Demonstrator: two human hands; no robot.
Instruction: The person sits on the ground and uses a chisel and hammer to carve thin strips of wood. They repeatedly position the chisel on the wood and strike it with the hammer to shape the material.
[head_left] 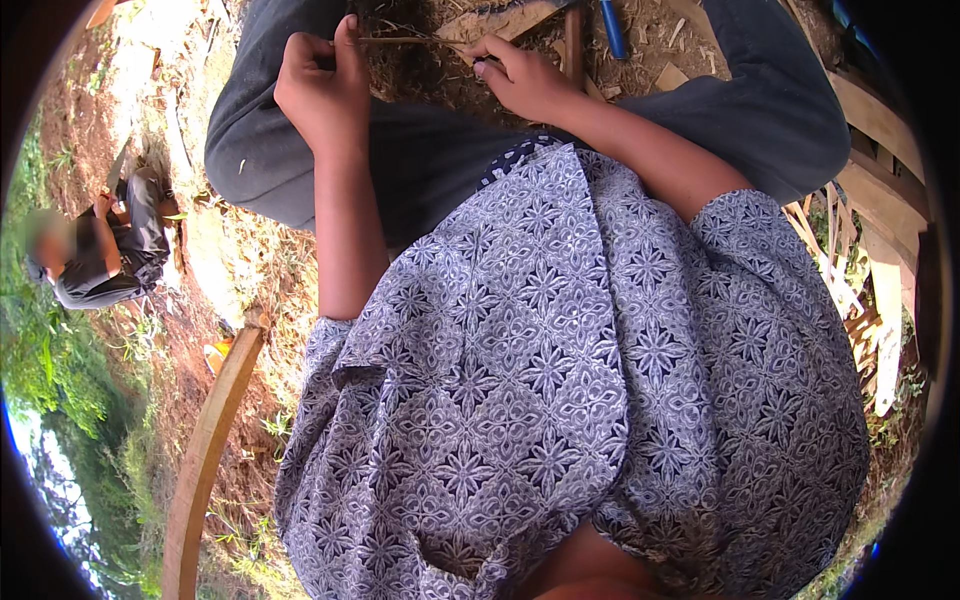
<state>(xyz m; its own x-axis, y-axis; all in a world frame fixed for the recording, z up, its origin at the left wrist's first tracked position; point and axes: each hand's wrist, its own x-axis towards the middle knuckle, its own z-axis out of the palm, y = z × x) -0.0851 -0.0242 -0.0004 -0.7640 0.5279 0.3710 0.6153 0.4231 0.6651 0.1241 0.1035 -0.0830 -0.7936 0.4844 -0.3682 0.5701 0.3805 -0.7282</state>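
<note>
A thin brown stick [405, 41] stretches between my two hands near the top of the view, above my crossed legs. My left hand [325, 92] is closed on its left end, with the thumb pointing up. At the other end my right hand [528, 80] is closed, its fingers pinched round the stick. Something small and dark shows at the right fingertips, too hidden to name. Just beyond the right hand, a light flat piece of wood [495, 22] lies on the ground.
A blue handle-like rod [613, 30] and a narrow wooden piece [573, 48] lie beyond my right hand among wood chips. Planks [885, 195] are stacked at right. A curved wooden beam [212, 465] stands at left. Farther left another person [115, 240] sits holding a long blade-like thing.
</note>
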